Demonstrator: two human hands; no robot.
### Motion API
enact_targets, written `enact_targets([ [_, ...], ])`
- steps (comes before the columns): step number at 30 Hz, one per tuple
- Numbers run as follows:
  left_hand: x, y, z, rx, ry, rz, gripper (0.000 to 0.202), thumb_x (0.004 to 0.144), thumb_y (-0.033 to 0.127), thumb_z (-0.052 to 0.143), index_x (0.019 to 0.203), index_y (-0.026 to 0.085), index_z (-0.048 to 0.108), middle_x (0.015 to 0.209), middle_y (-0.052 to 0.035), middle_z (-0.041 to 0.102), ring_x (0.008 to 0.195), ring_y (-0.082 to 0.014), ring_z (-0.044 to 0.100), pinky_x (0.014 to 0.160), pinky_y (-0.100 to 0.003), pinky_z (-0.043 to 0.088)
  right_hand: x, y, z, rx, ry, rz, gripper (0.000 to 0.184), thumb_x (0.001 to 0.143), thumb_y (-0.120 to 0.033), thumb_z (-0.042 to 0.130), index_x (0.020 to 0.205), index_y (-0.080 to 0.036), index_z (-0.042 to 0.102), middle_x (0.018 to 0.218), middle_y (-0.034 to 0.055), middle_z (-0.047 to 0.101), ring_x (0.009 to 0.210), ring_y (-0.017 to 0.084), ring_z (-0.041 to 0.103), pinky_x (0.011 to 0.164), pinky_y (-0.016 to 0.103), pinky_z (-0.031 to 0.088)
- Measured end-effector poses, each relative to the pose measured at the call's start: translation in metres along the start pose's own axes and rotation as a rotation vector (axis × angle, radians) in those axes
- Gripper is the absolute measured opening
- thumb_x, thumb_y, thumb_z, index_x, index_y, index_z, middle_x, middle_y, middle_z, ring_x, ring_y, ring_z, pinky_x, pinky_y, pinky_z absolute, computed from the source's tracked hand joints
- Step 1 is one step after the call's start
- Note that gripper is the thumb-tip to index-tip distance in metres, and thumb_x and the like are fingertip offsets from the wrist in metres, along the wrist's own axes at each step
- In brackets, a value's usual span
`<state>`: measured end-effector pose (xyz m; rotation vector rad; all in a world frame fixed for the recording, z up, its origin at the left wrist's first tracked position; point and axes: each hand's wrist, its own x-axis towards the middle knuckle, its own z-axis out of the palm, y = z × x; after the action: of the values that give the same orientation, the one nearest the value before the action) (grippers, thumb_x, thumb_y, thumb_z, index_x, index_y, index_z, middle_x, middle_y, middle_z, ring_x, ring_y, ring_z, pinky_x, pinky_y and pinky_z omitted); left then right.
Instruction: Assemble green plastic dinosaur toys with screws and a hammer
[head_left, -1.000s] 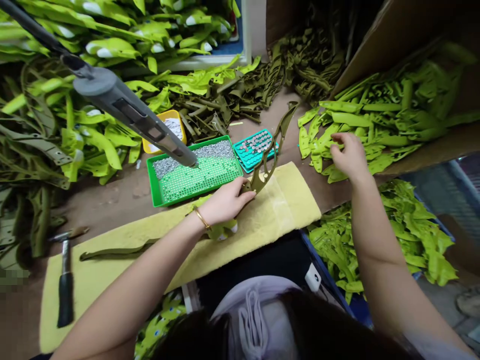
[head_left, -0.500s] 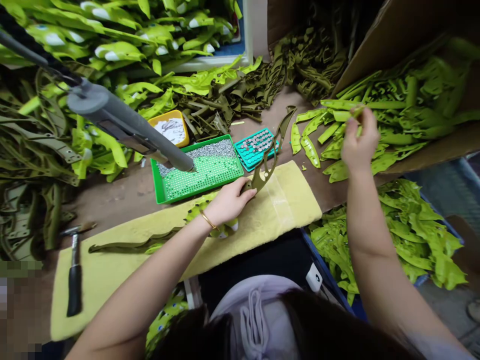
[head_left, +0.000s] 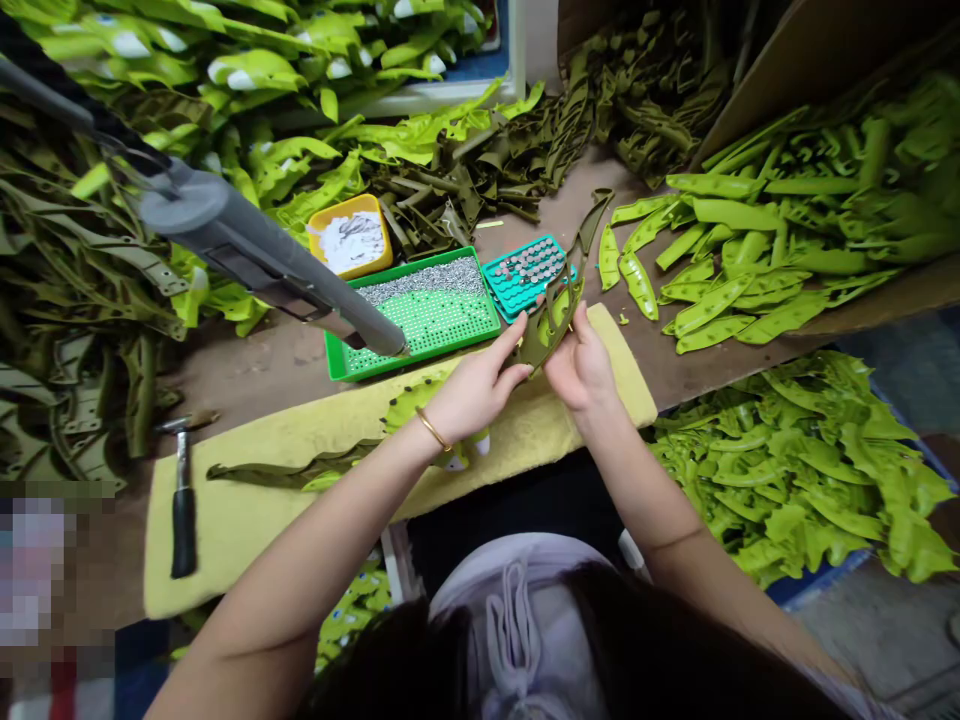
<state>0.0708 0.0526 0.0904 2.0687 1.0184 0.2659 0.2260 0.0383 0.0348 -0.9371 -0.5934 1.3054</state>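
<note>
My left hand grips the lower end of a long olive-green plastic part that stands tilted over the yellow cloth. My right hand is closed on the same part from the right, holding a small bright-green piece against it. A lime-green toy part lies under my left wrist. Another olive part lies flat on the cloth to the left.
A grey hanging power tool points at a green tray of screws. A teal tray and a yellow tub sit behind. A hammer lies at left. Piles of green parts surround the bench.
My right hand came back from the pile of bright-green pieces at the right with one piece and joined the left hand on the olive part.
</note>
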Motion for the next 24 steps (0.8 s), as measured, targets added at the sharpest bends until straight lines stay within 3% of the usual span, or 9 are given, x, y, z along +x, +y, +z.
enact_targets([
  [2,-0.001,-0.004,-0.002,-0.009,-0.019,0.004,0.062,0.092,0.032,0.045,0.150,0.020,0.026,0.149,-0.0058,0.042,0.134,-0.0214,0.045,0.110,-0.035,0.037,0.000,-0.002,0.004,0.021,-0.014,0.005,0.047,0.083,-0.066,0.044,0.103,-0.027,0.061,0.104,0.0014,0.071,0.105,0.020,0.063,0.090,0.043,0.054],
  [7,0.002,-0.012,-0.007,-0.004,-0.065,-0.047,0.063,0.093,0.034,0.043,0.151,0.020,0.023,0.146,-0.0059,0.046,0.128,-0.0214,0.051,0.108,-0.037,0.039,0.001,0.004,0.011,-0.009,-0.014,0.015,0.051,0.083,-0.068,0.041,0.104,-0.025,0.059,0.108,0.0037,0.069,0.106,0.020,0.063,0.090,0.042,0.054],
  [10,0.003,-0.014,-0.011,0.035,-0.041,-0.033,0.063,0.092,0.033,0.044,0.150,0.019,0.025,0.146,-0.0077,0.046,0.127,-0.0222,0.052,0.107,-0.036,0.040,-0.002,0.010,0.009,-0.186,0.037,-0.033,0.047,0.082,-0.065,0.049,0.107,-0.026,0.055,0.110,0.0031,0.067,0.104,0.018,0.062,0.089,0.038,0.054],
  [14,0.003,-0.014,-0.011,0.128,-0.031,-0.010,0.063,0.093,0.032,0.044,0.151,0.016,0.023,0.139,-0.0119,0.054,0.120,-0.0241,0.058,0.102,-0.036,0.043,-0.009,0.014,0.003,-0.471,0.020,-0.006,0.041,0.074,-0.052,0.067,0.102,-0.025,0.053,0.092,0.0013,0.066,0.078,0.015,0.063,0.071,0.031,0.055],
  [20,0.000,-0.017,0.003,0.212,-0.014,0.067,0.065,0.094,0.028,0.042,0.152,0.013,0.014,0.128,-0.0155,0.061,0.113,-0.0235,0.061,0.094,-0.035,0.046,-0.020,0.017,0.009,-0.431,0.088,-0.133,0.035,0.077,-0.045,0.066,0.101,-0.025,0.052,0.091,-0.0004,0.066,0.071,0.012,0.060,0.064,0.025,0.053],
  [24,-0.001,-0.021,0.006,0.221,-0.018,0.113,0.063,0.095,0.027,0.041,0.151,0.015,0.015,0.126,-0.0149,0.061,0.112,-0.0226,0.061,0.093,-0.034,0.047,-0.021,0.014,0.007,-0.387,0.113,-0.050,0.033,0.076,-0.047,0.067,0.096,-0.025,0.052,0.082,-0.0023,0.064,0.060,0.011,0.058,0.053,0.025,0.051],
])
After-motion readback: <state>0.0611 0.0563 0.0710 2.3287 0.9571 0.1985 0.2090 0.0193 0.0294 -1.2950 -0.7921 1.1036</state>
